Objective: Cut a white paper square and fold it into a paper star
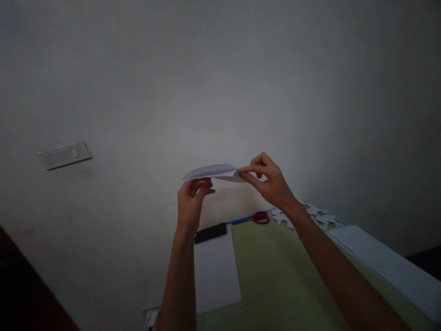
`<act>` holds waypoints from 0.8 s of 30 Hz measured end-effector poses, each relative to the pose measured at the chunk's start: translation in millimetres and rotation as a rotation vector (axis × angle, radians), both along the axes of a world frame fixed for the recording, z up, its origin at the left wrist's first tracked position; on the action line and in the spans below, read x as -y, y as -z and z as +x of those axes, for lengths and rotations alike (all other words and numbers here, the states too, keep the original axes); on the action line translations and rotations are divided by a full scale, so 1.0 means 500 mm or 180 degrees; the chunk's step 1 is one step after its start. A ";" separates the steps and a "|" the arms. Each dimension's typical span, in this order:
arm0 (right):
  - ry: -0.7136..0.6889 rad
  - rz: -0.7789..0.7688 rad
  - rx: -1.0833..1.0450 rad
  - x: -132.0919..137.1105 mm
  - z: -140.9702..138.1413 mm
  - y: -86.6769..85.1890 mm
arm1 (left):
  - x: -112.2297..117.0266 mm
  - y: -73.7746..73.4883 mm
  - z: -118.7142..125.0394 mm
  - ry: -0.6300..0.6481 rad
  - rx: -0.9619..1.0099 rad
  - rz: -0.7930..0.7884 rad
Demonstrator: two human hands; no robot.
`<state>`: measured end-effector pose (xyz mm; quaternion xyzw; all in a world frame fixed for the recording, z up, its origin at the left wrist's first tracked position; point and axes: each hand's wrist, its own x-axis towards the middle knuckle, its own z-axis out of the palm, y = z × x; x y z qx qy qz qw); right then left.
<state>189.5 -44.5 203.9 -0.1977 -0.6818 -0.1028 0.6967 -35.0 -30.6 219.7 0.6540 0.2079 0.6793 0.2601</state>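
I hold a folded white sheet of paper up in the air in front of a pale wall. My left hand grips its left underside, fingers curled onto the fold. The fingers of my right hand pinch the paper's right tip between thumb and forefinger. Both forearms reach up from the bottom of the view. The paper lies nearly flat, seen edge-on, well above the table.
Below lies a green table surface with a white sheet, a black phone, red-handled scissors, a pile of folded white paper pieces and a stack of white sheets at right. A switch plate sits on the wall.
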 end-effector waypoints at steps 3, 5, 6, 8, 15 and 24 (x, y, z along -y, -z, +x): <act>0.0021 0.0009 0.0064 0.000 0.001 0.001 | -0.009 0.002 0.000 -0.0334 0.0054 0.0317; -0.0026 -0.0010 0.0103 -0.002 0.003 0.002 | -0.013 0.004 0.000 -0.0531 0.0039 0.0589; -0.0068 -0.0027 0.0117 -0.002 0.005 0.002 | -0.014 0.005 0.000 -0.0593 0.0011 0.0702; -0.0194 -0.0070 0.0144 0.000 0.008 0.002 | -0.014 0.008 0.001 -0.0657 -0.0005 0.0864; -0.0624 -0.0084 0.0010 0.019 0.009 -0.006 | -0.007 0.015 0.005 -0.0602 -0.0160 0.0924; -0.0471 -0.0235 -0.0233 0.011 0.013 -0.005 | -0.001 0.013 0.001 -0.0544 -0.0426 0.0729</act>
